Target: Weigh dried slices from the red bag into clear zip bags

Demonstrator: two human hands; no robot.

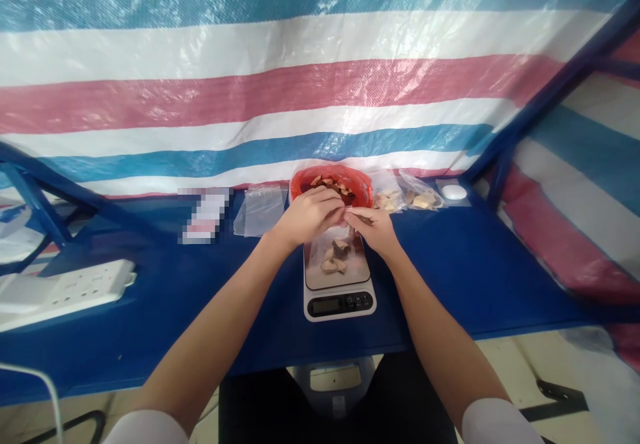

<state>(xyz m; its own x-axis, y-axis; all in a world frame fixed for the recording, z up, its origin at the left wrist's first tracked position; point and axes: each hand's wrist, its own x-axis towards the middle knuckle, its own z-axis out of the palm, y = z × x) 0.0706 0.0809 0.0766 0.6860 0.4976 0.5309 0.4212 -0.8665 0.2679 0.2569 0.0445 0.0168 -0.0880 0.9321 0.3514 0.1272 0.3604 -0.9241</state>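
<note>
A small digital scale (339, 297) sits on the blue table (475, 277) in front of me. On its platform lies a clear plastic bag (336, 254) with several tan dried slices inside. My left hand (307, 214) and my right hand (373, 229) meet just above the bag's far end, fingers pinched on the bag's top edge. Right behind the hands stands a red bag (331, 181) full of the same dried slices.
Empty clear zip bags (259, 209) lie left of the red bag. Filled clear bags (423, 197) and a white round object (454, 192) lie to its right. A white power strip (65, 291) rests at the table's left. A striped tarp hangs behind.
</note>
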